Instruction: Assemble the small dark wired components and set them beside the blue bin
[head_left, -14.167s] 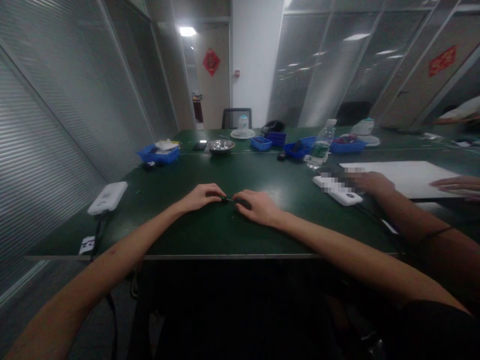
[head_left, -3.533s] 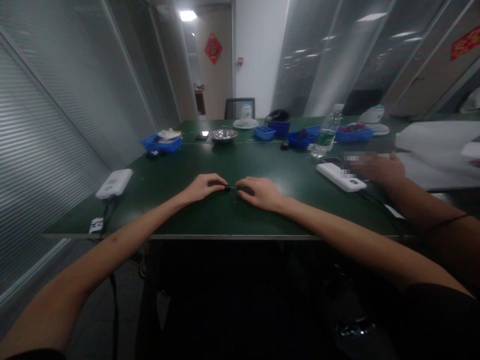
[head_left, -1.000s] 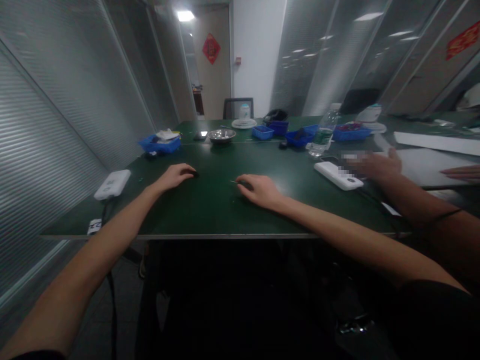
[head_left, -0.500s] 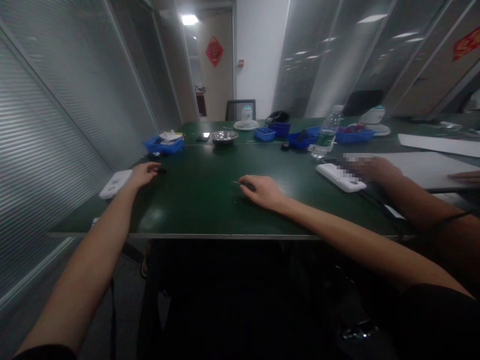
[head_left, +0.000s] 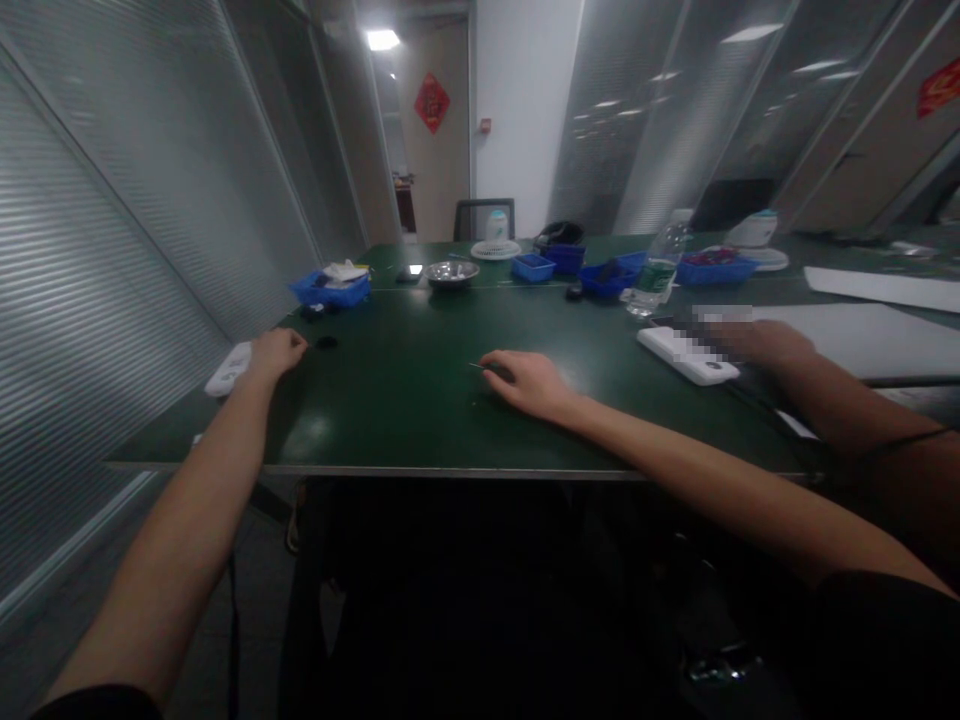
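The right hand (head_left: pixel 525 382), low over the bench (head_left: pixel 397 410), pinches a thin tool (head_left: pixel 476 365), its slender tip pointing left. The left hand (head_left: pixel 277 352) has its fingers drawn together; whether they grip anything, I cannot tell. Just right of them lies a small black piece (head_left: pixel 326 343). A white power strip (head_left: pixel 227 372) sits left of that hand. Farther out are a blue tray (head_left: pixel 331 292) at far left, a metal bowl (head_left: pixel 452 276) and, toward the right, a clear bottle (head_left: pixel 654 278).

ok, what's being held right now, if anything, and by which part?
Right hand holds a thin dark-handled metal tool by its handle, shaft sticking out. Left hand: nothing visibly held; a small black object lies just beyond its fingertips.
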